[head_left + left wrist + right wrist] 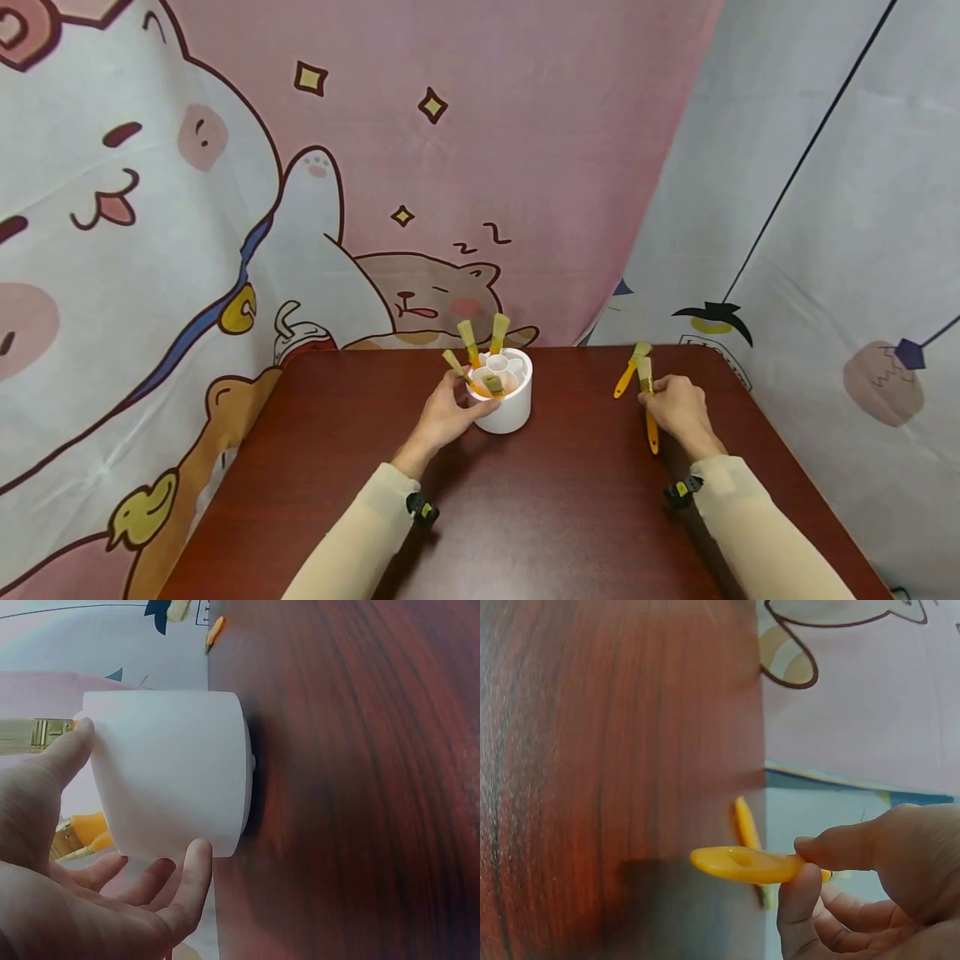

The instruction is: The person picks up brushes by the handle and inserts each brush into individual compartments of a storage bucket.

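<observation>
My left hand grips a white round brush holder by its near left side. In the left wrist view the thumb lies at the rim and the fingers curl along the holder's wall. Several paintbrushes stand in its compartments, bristles up, among them one paintbrush at the back. Over on the right, my right hand pinches a paintbrush between thumb and fingers, its yellow-orange handle pointing toward me. Another paintbrush lies on the table just beyond and left of that hand.
The dark red-brown wooden table ends at a back edge close behind the holder and the lying brush. A cartoon-printed cloth hangs behind it and on both sides.
</observation>
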`<state>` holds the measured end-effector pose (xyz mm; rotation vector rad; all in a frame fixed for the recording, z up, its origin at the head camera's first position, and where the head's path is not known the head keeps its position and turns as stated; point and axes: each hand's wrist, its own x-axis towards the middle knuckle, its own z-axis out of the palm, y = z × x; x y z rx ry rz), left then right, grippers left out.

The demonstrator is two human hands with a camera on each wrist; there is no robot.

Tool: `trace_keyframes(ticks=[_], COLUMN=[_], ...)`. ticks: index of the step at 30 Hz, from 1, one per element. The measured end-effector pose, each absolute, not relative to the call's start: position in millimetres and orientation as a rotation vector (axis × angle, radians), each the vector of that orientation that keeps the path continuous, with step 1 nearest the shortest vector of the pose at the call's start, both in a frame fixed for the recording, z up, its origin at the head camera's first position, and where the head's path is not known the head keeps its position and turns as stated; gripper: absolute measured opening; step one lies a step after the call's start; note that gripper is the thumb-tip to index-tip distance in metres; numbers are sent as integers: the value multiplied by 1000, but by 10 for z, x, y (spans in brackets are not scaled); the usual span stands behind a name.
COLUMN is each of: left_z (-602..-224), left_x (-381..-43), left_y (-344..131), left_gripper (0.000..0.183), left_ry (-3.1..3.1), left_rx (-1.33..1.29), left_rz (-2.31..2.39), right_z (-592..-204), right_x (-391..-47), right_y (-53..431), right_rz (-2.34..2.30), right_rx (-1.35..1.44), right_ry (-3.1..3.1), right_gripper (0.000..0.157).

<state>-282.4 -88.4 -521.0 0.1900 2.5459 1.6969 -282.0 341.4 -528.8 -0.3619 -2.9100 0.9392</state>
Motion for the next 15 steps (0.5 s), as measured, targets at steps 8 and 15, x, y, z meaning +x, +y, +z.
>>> trace_keyframes(ticks=[8, 15], left_z=[-5213, -5221], left_x=[-2758, -2751], left_y=[-733, -644], left_gripper=[97, 95], left_ry=[2693, 2779], left_rx=[15, -53], left_rz=[1656, 1627], right_z=[-5093, -4966], right_x=[-2688, -2578], right_y=[3250, 3064], right_rz=[972, 969], right_rx=[-264, -191], right_ry=[-2859, -2803], right_gripper=[42, 37])
